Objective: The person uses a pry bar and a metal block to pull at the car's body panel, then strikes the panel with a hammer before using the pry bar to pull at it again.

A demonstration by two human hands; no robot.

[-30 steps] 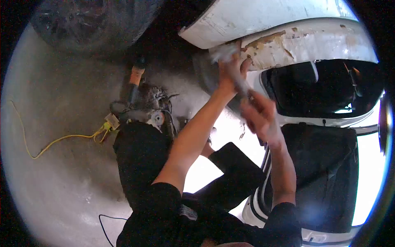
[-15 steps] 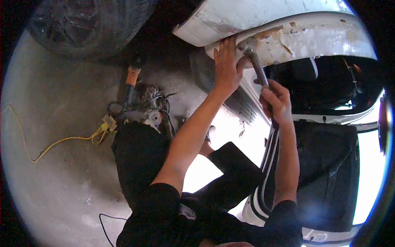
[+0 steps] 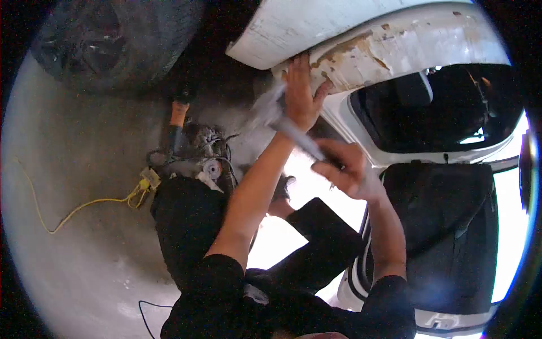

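White, chipped paintwork fills the top of the view: a car panel [image 3: 395, 51] with rust-brown patches where the coat has flaked away. The left hand [image 3: 300, 93] is up at twelve o'clock, palm spread flat against the lower edge of that panel, fingers splayed over the rusted strip. Down at about three o'clock of it, the right hand [image 3: 344, 169] is wrapped tight around the handle of a hammer [image 3: 288, 127], and the tool is blurred — its shaft runs up toward ten o'clock from the fist, the head a pale smear just left of the braced hand, close to the panel edge. Whether the head is touching metal cannot be told through the blur. The two hands are apart, one pressing, one clenched.

Behind the panel, at two o'clock, a dark window opening [image 3: 435, 107] shows the car's interior. At ten o'clock a tyre [image 3: 113, 39] lies on the grey concrete floor [image 3: 68, 237]. At nine o'clock a yellow cable [image 3: 84, 206] snakes across the concrete toward a tangle of wires and a tool with an orange handle [image 3: 179, 113]. The person's black sleeves and dark trousers take up the six o'clock region.
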